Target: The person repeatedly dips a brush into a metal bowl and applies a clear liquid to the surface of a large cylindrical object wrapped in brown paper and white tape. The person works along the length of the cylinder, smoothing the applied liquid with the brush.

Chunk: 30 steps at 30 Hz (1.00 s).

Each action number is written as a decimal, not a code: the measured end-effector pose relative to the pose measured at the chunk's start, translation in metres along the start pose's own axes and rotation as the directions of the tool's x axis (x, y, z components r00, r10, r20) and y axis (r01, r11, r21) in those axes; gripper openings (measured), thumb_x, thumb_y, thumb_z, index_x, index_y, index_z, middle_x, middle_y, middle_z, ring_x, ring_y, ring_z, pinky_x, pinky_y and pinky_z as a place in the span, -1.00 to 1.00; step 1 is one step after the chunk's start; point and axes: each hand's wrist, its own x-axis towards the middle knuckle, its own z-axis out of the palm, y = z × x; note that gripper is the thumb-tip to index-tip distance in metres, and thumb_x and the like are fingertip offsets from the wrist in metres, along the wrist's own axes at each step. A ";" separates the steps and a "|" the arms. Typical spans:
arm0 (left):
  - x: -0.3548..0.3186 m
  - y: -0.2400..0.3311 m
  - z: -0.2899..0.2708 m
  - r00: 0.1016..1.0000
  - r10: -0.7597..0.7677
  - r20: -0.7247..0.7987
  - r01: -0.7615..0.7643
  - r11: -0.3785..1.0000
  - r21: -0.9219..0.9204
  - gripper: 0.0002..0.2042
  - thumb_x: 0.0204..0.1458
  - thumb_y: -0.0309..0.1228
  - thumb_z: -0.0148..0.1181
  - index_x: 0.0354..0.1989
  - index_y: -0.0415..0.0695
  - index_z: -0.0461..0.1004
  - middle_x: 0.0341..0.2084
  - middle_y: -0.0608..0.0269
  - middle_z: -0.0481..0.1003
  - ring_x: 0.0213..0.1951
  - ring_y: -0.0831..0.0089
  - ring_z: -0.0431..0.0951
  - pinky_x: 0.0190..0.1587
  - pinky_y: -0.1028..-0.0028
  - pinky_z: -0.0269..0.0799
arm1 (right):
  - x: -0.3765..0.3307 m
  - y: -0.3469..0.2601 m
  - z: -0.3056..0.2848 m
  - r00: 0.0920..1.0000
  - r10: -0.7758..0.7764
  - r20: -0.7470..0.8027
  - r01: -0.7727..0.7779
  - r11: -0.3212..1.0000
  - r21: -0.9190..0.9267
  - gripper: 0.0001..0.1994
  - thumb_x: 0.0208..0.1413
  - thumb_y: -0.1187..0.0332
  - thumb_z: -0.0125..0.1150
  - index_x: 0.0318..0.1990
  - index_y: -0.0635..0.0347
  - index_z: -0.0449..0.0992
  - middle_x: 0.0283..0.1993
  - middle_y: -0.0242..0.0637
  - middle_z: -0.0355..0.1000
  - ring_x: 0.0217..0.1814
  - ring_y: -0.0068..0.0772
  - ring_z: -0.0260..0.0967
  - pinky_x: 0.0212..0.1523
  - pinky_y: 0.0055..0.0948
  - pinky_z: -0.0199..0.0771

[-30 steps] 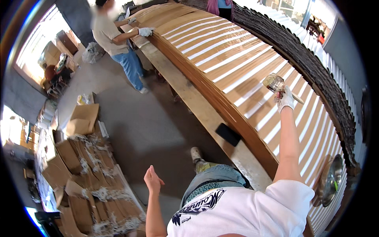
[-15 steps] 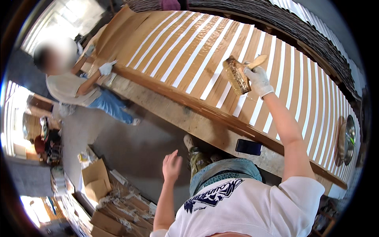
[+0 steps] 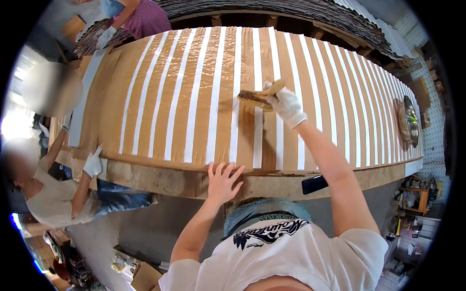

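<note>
Gloved in white, my right hand grips the wooden handle of a wide paste brush. Its dark, wet bristles point left, over the striped sheets. My bare left hand has its fingers spread, with the fingertips at the table's near edge. Overlapping brown paper sheets with white edge strips cover the long table; those to the left of the brush look wet and glossy. Whether the bristles touch the paper I cannot tell.
A metal bowl with something green inside stands on the sheets' right end. A dark phone lies on the near ledge. At the left, a co-worker's gloved hand is by the sheets. Beyond stands another person in a purple checked garment.
My right hand has moved left with the brush, its bristles now pointing left. My left hand has come up to the table edge. The view has turned, and a second person shows at the far left.
</note>
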 end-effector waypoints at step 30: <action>0.012 -0.031 0.027 0.992 0.014 0.129 -0.029 0.993 0.116 -0.29 -0.37 -0.31 0.26 0.15 0.43 0.44 0.12 0.42 0.22 0.13 0.20 0.18 0.23 -0.15 0.11 | 0.200 0.102 0.092 0.946 -0.304 0.109 0.317 0.939 -0.131 -0.57 0.03 0.21 0.21 0.11 -0.04 0.46 -0.08 -0.19 0.50 0.01 -0.04 0.40 0.02 -0.16 0.42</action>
